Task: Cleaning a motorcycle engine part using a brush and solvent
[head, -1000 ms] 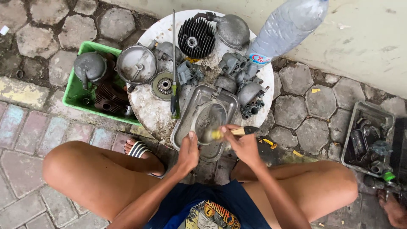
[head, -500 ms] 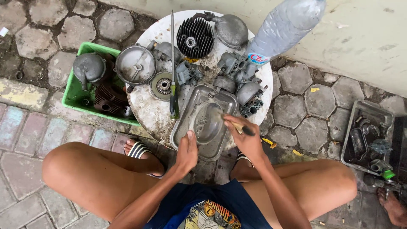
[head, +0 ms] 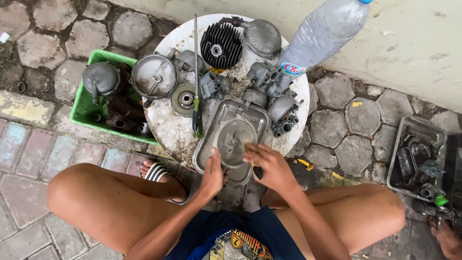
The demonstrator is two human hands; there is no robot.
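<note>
On the near edge of the round white table (head: 166, 130), a rounded metal engine cover (head: 233, 140) lies in a rectangular metal tray (head: 207, 149), directly ahead of your fingers, its long axis running away from you. Your left hand (head: 212, 174) grips the cover's near rim, fingers curled. Your right hand (head: 272, 166) touches its right edge, fingers loosely bent; I cannot tell whether it holds anything. Both hands are equally near. One cover, one tray, one screwdriver (head: 196, 91), one plastic bottle (head: 323, 33).
</note>
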